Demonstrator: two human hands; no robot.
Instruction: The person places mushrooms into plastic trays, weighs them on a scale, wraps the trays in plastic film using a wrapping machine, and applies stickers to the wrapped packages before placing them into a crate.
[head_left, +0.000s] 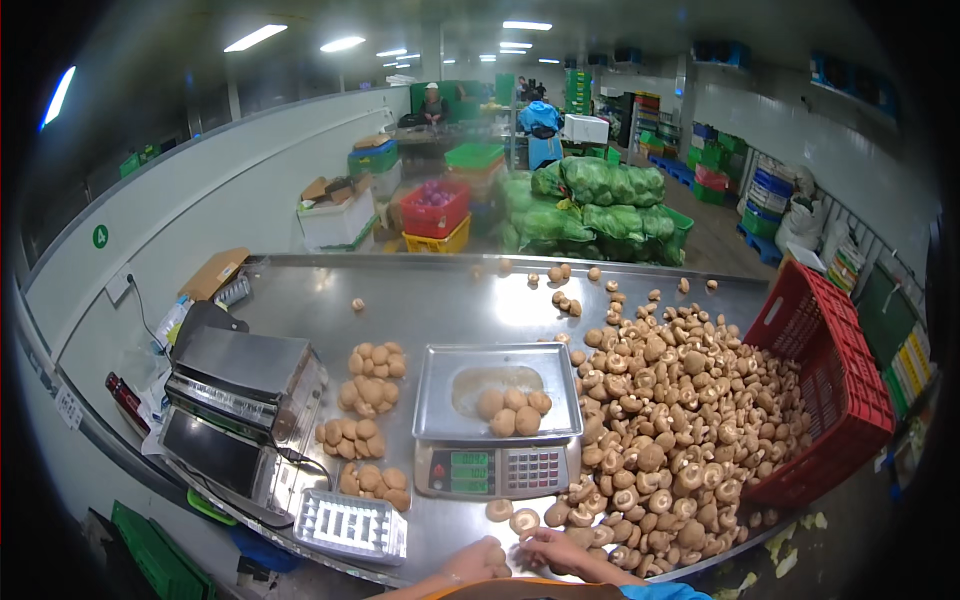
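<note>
My left hand (466, 562) is at the table's near edge, curled around shiitake mushrooms (496, 557). Close on its right, my right hand (559, 551) has bent fingers beside the loose mushrooms; whether it grips one is unclear. Two mushrooms (523, 520) lie just beyond my hands. Ahead stands a digital scale (461, 472) with lit digits and a keypad. A small group of mushrooms (516, 412) rests on its metal pan (442, 375). To the right spreads a large heap of shiitake mushrooms (667, 405).
Several mushroom clusters (367, 394) sit left of the scale. Stacked clear plastic trays (351, 525) lie near a tray-wrapping machine (232, 375). A red crate (832, 382) lies tipped at the heap's right. Bagged green vegetables (600, 202) are piled beyond the steel table (315, 285); people work farther back.
</note>
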